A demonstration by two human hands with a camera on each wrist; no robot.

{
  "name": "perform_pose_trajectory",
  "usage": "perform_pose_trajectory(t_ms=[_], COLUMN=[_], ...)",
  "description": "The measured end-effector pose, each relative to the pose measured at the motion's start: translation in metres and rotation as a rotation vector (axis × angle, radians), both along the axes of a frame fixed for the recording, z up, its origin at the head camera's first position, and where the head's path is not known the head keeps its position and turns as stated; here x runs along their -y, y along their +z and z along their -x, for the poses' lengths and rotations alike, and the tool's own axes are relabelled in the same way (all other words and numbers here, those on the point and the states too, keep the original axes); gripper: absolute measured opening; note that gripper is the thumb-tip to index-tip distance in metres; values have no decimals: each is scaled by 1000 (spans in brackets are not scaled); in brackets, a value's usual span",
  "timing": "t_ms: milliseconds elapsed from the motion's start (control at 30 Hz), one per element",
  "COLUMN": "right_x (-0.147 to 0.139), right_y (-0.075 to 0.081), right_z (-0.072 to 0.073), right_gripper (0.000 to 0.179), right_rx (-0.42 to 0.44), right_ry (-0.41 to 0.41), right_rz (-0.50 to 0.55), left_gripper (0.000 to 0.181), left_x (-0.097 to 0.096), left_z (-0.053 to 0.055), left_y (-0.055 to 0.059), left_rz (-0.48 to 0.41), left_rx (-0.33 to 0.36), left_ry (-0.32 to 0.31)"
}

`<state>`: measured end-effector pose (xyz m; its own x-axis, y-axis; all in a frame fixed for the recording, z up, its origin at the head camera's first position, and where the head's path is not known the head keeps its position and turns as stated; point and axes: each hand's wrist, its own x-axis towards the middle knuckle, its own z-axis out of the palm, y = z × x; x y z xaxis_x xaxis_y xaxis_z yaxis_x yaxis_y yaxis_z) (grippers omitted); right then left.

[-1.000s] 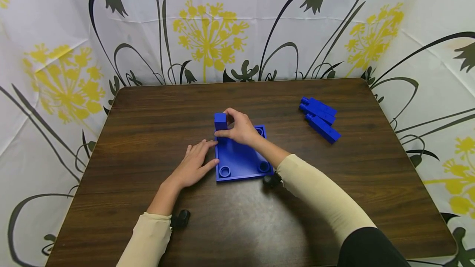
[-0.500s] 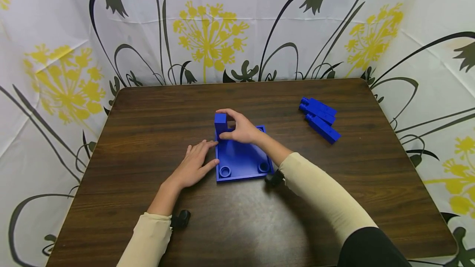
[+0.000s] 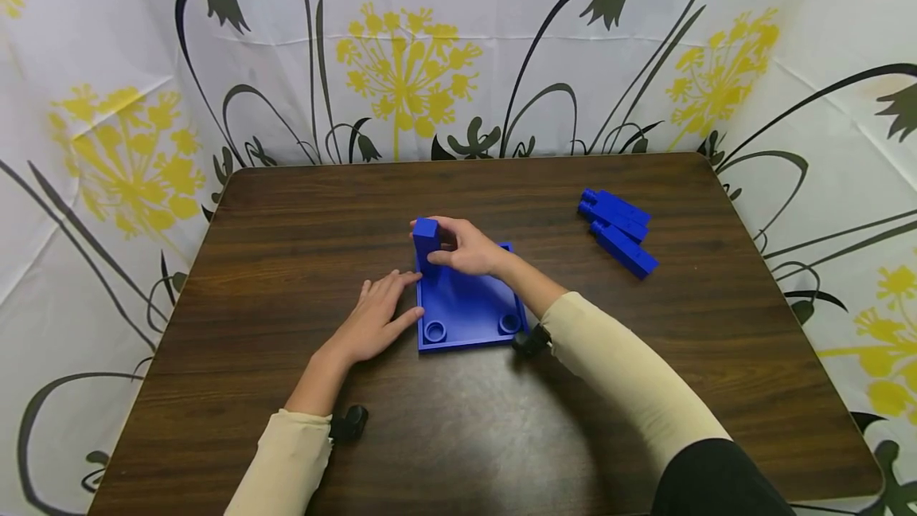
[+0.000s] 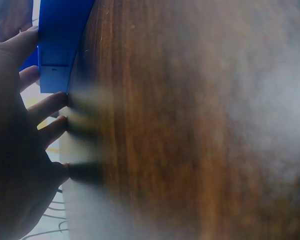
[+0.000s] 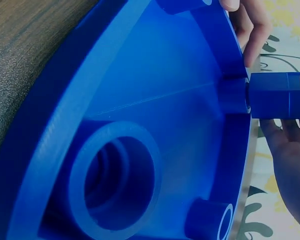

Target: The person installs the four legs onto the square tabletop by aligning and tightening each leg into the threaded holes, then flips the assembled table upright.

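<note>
My right hand (image 3: 466, 248) grips an upright blue leg (image 3: 426, 239), square in section, between thumb and fingers. It stands at the far-left corner of a blue square tabletop panel (image 3: 469, 301) with raised edges and round corner sockets. In the right wrist view the leg's lower end (image 5: 272, 95) meets the rim of a socket (image 5: 234, 95); how deep it sits cannot be told. My left hand (image 3: 380, 313) lies spread beside the panel, its fingertips and thumb touching the left edge. Seen from the left wrist, straight fingers (image 4: 52, 105) reach the panel's side (image 4: 60, 45).
Several more blue legs (image 3: 623, 249) lie together on the brown table (image 3: 716, 357) at the right back. Front sockets (image 3: 435, 331) of the panel show no leg in them. A flowered curtain (image 3: 466, 38) hangs behind the table.
The leg has turned slightly at the same corner. My right thumb and fingers have shifted round it, the thumb moving to its right side. My left hand has stayed in place.
</note>
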<state>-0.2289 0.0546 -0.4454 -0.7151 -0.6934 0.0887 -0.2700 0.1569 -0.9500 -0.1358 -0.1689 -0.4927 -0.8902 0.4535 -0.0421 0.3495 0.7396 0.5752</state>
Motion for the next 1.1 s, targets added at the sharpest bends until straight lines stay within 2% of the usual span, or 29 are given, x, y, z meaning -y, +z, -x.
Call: perform_pose_trajectory(t_ms=[233,500,833,1100], right_x=[0,1,5,9], right_y=[-1,-1,-5,-9], right_z=[1,-2,-5,-6], right_gripper=[54,59,51,45], right_rx=[-68,-141,-175,-250], right_ry=[-53,-115,-181,-292], right_rz=[-61,-183,-183,-242], left_gripper=[58,59,60,60], left_x=[-1,-1,-1,-1], left_z=[1,1,1,1], left_y=[-1,-2,0,-2], left_rz=[1,0,-2,-9], left_rx=[1,-6,-8,-14], left_ry=[-4,-8,-14,-14])
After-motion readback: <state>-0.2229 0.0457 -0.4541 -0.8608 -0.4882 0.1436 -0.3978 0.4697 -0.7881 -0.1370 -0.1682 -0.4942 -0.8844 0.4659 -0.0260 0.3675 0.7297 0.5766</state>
